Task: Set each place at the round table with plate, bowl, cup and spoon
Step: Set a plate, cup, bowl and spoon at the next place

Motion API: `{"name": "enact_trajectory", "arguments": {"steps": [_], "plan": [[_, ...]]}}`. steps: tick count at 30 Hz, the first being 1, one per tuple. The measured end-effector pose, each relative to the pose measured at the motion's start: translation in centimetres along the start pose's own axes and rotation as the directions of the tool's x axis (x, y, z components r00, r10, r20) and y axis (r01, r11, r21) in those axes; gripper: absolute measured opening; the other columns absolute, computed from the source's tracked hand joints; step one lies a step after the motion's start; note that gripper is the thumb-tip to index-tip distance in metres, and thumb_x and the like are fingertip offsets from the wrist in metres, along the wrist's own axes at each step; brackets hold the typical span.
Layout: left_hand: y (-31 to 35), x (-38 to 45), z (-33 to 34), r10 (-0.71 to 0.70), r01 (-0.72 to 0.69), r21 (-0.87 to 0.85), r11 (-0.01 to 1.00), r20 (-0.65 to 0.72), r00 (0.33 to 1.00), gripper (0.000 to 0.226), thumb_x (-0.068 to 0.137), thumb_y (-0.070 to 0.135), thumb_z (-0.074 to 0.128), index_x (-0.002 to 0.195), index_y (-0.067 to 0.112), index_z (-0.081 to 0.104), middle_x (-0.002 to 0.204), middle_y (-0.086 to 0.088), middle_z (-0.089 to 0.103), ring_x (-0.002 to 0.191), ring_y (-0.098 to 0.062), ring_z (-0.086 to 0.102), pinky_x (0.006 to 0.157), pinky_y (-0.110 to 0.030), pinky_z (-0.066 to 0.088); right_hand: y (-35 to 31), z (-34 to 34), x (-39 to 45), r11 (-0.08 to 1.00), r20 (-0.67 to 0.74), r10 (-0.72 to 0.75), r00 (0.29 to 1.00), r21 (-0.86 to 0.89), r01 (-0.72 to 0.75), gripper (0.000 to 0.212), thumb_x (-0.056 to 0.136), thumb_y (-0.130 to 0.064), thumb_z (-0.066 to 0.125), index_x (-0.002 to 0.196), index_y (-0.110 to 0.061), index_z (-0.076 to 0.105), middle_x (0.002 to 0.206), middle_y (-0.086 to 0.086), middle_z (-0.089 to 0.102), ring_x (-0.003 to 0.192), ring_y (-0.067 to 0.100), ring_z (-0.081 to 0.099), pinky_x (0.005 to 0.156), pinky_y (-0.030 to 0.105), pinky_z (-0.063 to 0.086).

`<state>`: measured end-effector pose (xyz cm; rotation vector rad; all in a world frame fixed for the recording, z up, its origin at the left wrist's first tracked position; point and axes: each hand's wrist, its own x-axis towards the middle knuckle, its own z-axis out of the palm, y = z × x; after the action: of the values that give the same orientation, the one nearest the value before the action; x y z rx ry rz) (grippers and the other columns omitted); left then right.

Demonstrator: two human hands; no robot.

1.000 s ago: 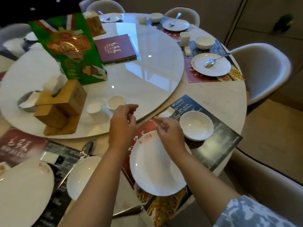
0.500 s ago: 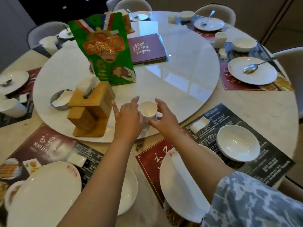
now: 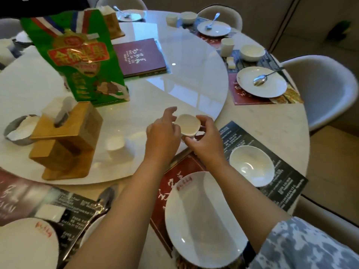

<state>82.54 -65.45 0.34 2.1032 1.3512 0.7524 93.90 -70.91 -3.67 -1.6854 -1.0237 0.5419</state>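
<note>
A small white cup [image 3: 187, 126] is lifted and tilted toward me above the near edge of the turntable [image 3: 174, 78]. My left hand [image 3: 162, 133] and my right hand [image 3: 203, 138] both grip it from the sides. Below them, on the red and black placemat [image 3: 287, 183], lie a white plate [image 3: 202, 220] and a white bowl [image 3: 251, 165]. A second white cup [image 3: 116, 147] stands on the turntable to the left. A metal spoon [image 3: 107, 195] rests on the neighbouring placemat at lower left, beside another plate [image 3: 25, 247].
On the turntable stand a wooden tissue box [image 3: 64, 140], a green bag [image 3: 75, 55], a maroon menu [image 3: 138, 56] and a grey dish [image 3: 17, 131]. Set places with plate, spoon, bowl and cup lie at right [image 3: 261, 82] and far [image 3: 213, 28]. Pale chairs [image 3: 326, 90] ring the table.
Both hands went from the plate area up to the turntable, closed around the cup and lifted it, tilting it toward me. The camera view shifted.
</note>
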Motion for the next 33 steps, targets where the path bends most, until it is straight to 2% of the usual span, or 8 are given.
{"name": "enact_trajectory", "arguments": {"steps": [3, 7, 9, 11, 15, 19, 29, 33], "plan": [[2.3, 0.9, 2.7, -0.059, 0.094, -0.270, 0.958, 0.134, 0.989, 0.045, 0.092, 0.006, 0.046, 0.135, 0.019, 0.048, 0.115, -0.002, 0.066, 0.103, -0.017, 0.059, 0.086, -0.026, 0.045, 1.3, -3.1, 0.8, 0.996, -0.082, 0.030, 0.996, -0.076, -0.036, 0.071, 0.071, -0.027, 0.083, 0.132, -0.022, 0.046, 0.125, -0.004, 0.053, 0.106, 0.006, 0.055, 0.085, 0.015, 0.047], [4.3, 2.4, 6.2, -0.126, 0.236, -0.430, 0.871, 0.268, 0.955, 0.043, 0.091, 0.005, 0.043, 0.131, 0.020, 0.052, 0.111, 0.003, 0.066, 0.097, -0.012, 0.059, 0.060, -0.005, 0.043, 2.9, -6.3, 2.0, 0.983, -0.181, 0.092, 0.979, -0.137, -0.118, 0.069, 0.071, -0.024, 0.081, 0.133, -0.019, 0.050, 0.120, -0.002, 0.048, 0.108, 0.013, 0.055, 0.093, 0.028, 0.049], [4.7, 2.9, 7.7, -0.149, 0.294, -0.469, 0.833, 0.321, 0.935, 0.043, 0.089, 0.006, 0.042, 0.127, 0.021, 0.054, 0.107, 0.006, 0.068, 0.099, -0.014, 0.063, 0.071, -0.011, 0.050, 3.6, -7.4, 2.5, 0.969, -0.207, 0.124, 0.971, -0.186, -0.164, 0.068, 0.072, -0.024, 0.080, 0.132, -0.016, 0.050, 0.125, 0.003, 0.051, 0.113, 0.017, 0.055, 0.095, 0.026, 0.044], [4.7, 3.2, 8.9, -0.172, 0.343, -0.482, 0.806, 0.364, 0.915, 0.044, 0.085, 0.007, 0.042, 0.123, 0.023, 0.057, 0.106, 0.007, 0.070, 0.102, -0.016, 0.065, 0.088, -0.033, 0.055, 4.3, -8.1, 2.8, 0.950, -0.216, 0.150, 0.965, -0.239, -0.201, 0.069, 0.072, -0.026, 0.080, 0.133, -0.015, 0.049, 0.129, 0.006, 0.052, 0.117, 0.019, 0.053, 0.091, 0.021, 0.038], [4.4, 3.3, 10.3, -0.208, 0.407, -0.476, 0.780, 0.415, 0.885, 0.040, 0.074, 0.017, 0.041, 0.103, 0.037, 0.058, 0.103, 0.009, 0.071, 0.101, -0.016, 0.066, 0.091, -0.047, 0.054, 5.4, -8.6, 3.1, 0.932, -0.217, 0.171, 0.961, -0.280, -0.229, 0.069, 0.071, -0.034, 0.081, 0.130, -0.015, 0.051, 0.127, 0.005, 0.056, 0.117, 0.020, 0.053, 0.086, 0.021, 0.036], [4.4, 3.2, 10.7, -0.199, 0.418, -0.498, 0.760, 0.433, 0.879, 0.042, 0.070, 0.017, 0.040, 0.105, 0.034, 0.057, 0.103, 0.011, 0.071, 0.103, -0.014, 0.066, 0.092, -0.049, 0.053, 5.9, -8.6, 3.3, 0.918, -0.225, 0.169, 0.960, -0.318, -0.237, 0.069, 0.070, -0.038, 0.081, 0.129, -0.016, 0.053, 0.124, 0.003, 0.060, 0.113, 0.021, 0.055, 0.082, 0.025, 0.039], [4.8, 2.3, 8.8, -0.144, 0.346, -0.450, 0.824, 0.424, 0.894, 0.041, 0.090, 0.005, 0.043, 0.125, 0.022, 0.057, 0.120, 0.006, 0.065, 0.109, -0.009, 0.060, 0.096, -0.041, 0.051, 4.7, -8.5, 2.2, 0.877, -0.218, 0.200, 0.955, -0.395, -0.274, 0.085, 0.076, -0.035, 0.076, 0.148, -0.022, 0.033, 0.141, 0.008, 0.045, 0.129, 0.027, 0.044, 0.105, 0.044, 0.040], [4.1, 0.1, 6.5, -0.150, 0.320, -0.446, 0.836, 0.376, 0.915, 0.033, 0.089, 0.007, 0.049, 0.112, 0.027, 0.062, 0.109, 0.009, 0.068, 0.100, -0.011, 0.064, 0.093, -0.039, 0.052, 2.8, -7.9, -0.8, 0.920, -0.262, 0.096, 0.960, -0.344, -0.186, 0.066, 0.080, -0.022, 0.074, 0.140, -0.020, 0.046, 0.137, 0.004, 0.046, 0.122, 0.015, 0.047, 0.094, 0.020, 0.039]]}}
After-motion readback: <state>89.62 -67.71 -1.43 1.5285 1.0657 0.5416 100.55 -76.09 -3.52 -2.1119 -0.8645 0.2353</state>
